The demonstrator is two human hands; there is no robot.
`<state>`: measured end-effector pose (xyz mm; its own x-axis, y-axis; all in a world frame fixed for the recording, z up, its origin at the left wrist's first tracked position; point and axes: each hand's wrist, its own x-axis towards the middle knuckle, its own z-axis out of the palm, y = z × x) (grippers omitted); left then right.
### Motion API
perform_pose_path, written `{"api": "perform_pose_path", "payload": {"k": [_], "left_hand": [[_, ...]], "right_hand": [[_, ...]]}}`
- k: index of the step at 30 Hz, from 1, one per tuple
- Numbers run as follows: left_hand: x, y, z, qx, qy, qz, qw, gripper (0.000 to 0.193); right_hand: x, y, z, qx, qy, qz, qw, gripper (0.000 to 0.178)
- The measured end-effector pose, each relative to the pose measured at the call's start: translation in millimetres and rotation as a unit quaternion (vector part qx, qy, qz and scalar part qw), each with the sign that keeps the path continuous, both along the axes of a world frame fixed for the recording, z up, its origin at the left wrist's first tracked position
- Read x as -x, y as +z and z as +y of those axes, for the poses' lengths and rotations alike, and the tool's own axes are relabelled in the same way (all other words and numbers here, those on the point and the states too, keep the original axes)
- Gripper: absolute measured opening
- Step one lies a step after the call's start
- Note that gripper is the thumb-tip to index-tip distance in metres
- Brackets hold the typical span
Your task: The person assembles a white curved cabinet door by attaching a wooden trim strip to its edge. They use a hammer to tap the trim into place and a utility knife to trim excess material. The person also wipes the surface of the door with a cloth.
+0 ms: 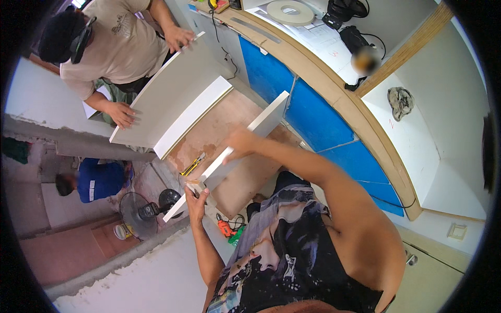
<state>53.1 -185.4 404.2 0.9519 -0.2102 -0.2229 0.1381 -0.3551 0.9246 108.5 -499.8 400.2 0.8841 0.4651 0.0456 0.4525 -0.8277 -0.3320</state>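
Long white laminated board (245, 143) at frame centre, long axis running lower left to upper right. Left hand (197, 201) pinching lower-left end, fingers closed on edge. Right hand (239, 142) wrapped over mid-span, nearer the upper-right end. Yellow utility knife (193, 164) on floor just beside.

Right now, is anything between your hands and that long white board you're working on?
No. Both hands are already on the long white board: the left hand grips its near end and the right hand holds it further along.
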Motion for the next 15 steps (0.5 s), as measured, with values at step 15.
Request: {"api": "perform_pose_path", "payload": {"k": [15], "left_hand": [[-55,88,-55,-0.313,0.000,-0.026,0.949,0.053]], "right_hand": [[20,-59,-196,-0.493,-0.396,0.009,0.774,0.037]]}}
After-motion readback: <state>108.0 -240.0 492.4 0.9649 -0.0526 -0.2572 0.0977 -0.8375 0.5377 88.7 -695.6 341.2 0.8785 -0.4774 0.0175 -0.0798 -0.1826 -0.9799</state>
